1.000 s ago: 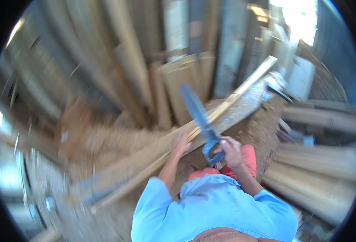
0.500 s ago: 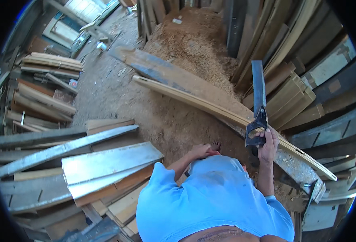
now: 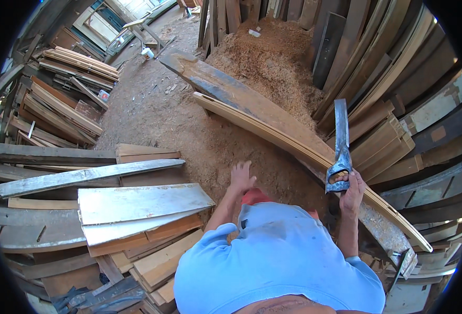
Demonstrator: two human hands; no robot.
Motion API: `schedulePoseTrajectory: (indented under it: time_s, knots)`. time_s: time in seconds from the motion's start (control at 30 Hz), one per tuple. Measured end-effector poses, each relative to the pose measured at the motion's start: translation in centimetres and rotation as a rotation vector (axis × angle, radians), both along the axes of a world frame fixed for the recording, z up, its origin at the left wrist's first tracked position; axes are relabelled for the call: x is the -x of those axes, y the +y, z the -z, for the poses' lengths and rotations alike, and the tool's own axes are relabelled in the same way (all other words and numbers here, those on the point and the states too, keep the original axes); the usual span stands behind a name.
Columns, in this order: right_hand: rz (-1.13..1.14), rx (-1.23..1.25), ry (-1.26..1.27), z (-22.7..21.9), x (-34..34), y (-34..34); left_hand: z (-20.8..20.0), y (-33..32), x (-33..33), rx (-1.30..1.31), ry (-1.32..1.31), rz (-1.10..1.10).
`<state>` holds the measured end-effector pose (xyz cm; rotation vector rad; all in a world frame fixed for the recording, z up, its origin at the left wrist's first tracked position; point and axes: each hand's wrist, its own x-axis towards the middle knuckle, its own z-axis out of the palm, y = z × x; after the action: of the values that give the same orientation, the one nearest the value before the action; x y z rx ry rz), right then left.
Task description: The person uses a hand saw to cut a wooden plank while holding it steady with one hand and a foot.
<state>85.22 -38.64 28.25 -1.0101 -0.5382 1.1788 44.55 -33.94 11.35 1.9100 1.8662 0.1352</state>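
Observation:
A handsaw (image 3: 342, 131) with a long grey blade and a worn dark handle is in my right hand (image 3: 352, 191). My fingers wrap round its handle and the blade points away from me. Behind and below it lies a long pale wooden board (image 3: 265, 130), slotted along its edge and set against a broad workbench plank (image 3: 252, 99). In front of my body, my left hand (image 3: 242, 177) hovers over the ground with fingers apart and nothing in them. It is off to the near side of the board and does not touch it.
White boards (image 3: 142, 201) and other timber are stacked at my left. More planks (image 3: 367, 57) lean upright at the far right. Sawdust (image 3: 273, 63) is heaped beyond the bench. A white cup-like container (image 3: 147, 53) stands at the far left, near a small wooden trestle.
My left hand has moved forward and left from beside my lap, and its fingers have spread. The saw has turned in my right hand, showing more of its blade's side. The view has shifted slightly.

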Motion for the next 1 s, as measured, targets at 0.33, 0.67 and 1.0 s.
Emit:
schedulePoseTrajectory:
  time_s: [0.33,0.67,1.0]
  knots:
    - [0.258,-0.058,-0.01,3.9,15.2,7.4,-6.3,24.8,18.2,-0.422,0.35,0.136]
    - [0.148,-0.061,-0.071,1.3,26.2,14.2,-5.3,38.5,23.3,-0.162,0.358,0.55]
    - [0.156,-0.05,-0.073,1.9,27.3,22.0,-3.4,43.7,22.5,-0.412,0.299,0.603]
